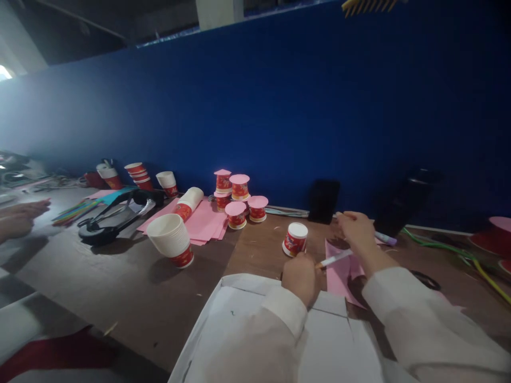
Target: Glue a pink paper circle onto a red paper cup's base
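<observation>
An upside-down red and white paper cup (296,240) stands on the brown table. My left hand (302,275) is at the front of its rim, fingers curled and mostly hidden; whether it grips the cup I cannot tell. To the right, my right hand (356,233) is raised over cut pink paper (339,271), its fingertips drawn together with nothing recognisable between them. Between the hands lies a white pen-like stick (334,259) with an orange-brown tip. Beyond the right wrist is a white tube with a purple cap (386,239).
Several cups topped with pink discs (236,210) stand left of centre, beside pink sheets (205,221). Nested cups (170,236) and a black strapped device (114,218) are farther left, near another person's hand (19,218). A blue partition (255,106) closes the back.
</observation>
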Demonstrator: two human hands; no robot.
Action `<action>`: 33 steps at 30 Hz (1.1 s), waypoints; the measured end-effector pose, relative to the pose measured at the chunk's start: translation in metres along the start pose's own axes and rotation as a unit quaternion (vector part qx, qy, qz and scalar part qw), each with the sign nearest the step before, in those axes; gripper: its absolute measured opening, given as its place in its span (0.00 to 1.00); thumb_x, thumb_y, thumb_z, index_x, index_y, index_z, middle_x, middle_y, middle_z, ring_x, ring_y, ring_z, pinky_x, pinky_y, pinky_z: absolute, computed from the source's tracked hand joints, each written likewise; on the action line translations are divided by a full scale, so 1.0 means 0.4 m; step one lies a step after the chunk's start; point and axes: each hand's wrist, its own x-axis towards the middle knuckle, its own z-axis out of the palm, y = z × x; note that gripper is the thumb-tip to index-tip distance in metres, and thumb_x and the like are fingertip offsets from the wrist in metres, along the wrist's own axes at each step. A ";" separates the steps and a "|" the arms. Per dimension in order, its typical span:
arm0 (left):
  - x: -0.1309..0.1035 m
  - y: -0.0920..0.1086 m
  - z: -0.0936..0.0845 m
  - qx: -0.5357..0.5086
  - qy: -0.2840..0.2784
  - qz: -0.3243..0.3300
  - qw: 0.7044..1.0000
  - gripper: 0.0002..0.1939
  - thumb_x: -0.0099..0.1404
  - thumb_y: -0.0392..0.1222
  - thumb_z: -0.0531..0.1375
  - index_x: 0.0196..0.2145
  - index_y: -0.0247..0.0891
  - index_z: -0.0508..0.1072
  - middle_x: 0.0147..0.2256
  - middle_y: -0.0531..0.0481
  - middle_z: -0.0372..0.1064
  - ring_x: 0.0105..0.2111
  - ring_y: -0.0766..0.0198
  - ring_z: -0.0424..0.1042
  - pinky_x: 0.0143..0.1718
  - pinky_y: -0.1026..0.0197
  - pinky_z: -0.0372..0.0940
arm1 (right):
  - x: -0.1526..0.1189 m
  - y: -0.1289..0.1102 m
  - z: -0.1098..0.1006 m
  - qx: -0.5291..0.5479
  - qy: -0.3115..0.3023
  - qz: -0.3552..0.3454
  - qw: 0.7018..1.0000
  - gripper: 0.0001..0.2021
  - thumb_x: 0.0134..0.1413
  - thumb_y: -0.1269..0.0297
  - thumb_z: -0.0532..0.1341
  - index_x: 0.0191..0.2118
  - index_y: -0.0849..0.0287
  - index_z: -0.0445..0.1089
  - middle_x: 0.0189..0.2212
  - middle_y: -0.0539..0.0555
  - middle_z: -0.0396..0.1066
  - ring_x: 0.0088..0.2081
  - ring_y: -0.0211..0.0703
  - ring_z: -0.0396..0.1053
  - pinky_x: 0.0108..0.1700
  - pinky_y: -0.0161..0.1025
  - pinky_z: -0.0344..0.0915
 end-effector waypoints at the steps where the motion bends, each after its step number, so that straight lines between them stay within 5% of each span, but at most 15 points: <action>1: 0.000 0.003 -0.003 0.008 -0.006 0.001 1.000 0.15 0.70 0.46 0.56 0.49 0.37 0.74 0.48 0.39 0.75 0.47 0.51 0.76 0.48 0.55 0.68 | 0.013 -0.010 0.023 -0.021 0.011 0.015 1.000 0.28 0.49 0.55 0.64 0.53 0.70 0.71 0.40 0.67 0.77 0.44 0.58 0.75 0.49 0.51 0.71; 4: 0.001 0.010 -0.006 0.023 -0.006 0.015 1.000 0.15 0.70 0.44 0.55 0.50 0.37 0.73 0.48 0.40 0.74 0.48 0.52 0.76 0.49 0.55 0.68 | 0.038 -0.028 0.092 -0.076 0.021 0.035 0.996 0.51 0.43 0.49 0.70 0.67 0.76 0.54 0.59 0.78 0.66 0.65 0.69 0.59 0.64 0.58 0.56; 8: 0.003 0.020 -0.005 0.031 -0.005 0.004 1.000 0.15 0.70 0.45 0.54 0.49 0.36 0.72 0.47 0.39 0.74 0.46 0.51 0.76 0.47 0.55 0.68 | 0.053 -0.028 0.167 -0.118 0.021 0.060 0.991 0.68 0.37 0.44 0.73 0.74 0.71 0.35 0.67 0.82 0.51 0.67 0.75 0.54 0.64 0.65 0.55; 18: 0.012 0.019 0.009 0.036 0.003 0.001 0.999 0.14 0.70 0.44 0.52 0.48 0.37 0.72 0.46 0.41 0.74 0.44 0.51 0.76 0.43 0.55 0.68 | 0.045 -0.006 0.248 -0.103 0.065 0.029 0.992 0.59 0.44 0.47 0.71 0.72 0.70 0.37 0.63 0.79 0.55 0.63 0.72 0.60 0.62 0.57 0.59; 33: 0.008 0.027 -0.002 0.028 -0.006 0.005 1.000 0.13 0.69 0.43 0.53 0.48 0.37 0.71 0.47 0.40 0.74 0.45 0.50 0.76 0.45 0.54 0.68 | 0.059 0.011 0.242 -0.108 0.056 0.027 0.992 0.52 0.44 0.46 0.70 0.67 0.65 0.45 0.57 0.76 0.65 0.60 0.68 0.65 0.58 0.55 0.62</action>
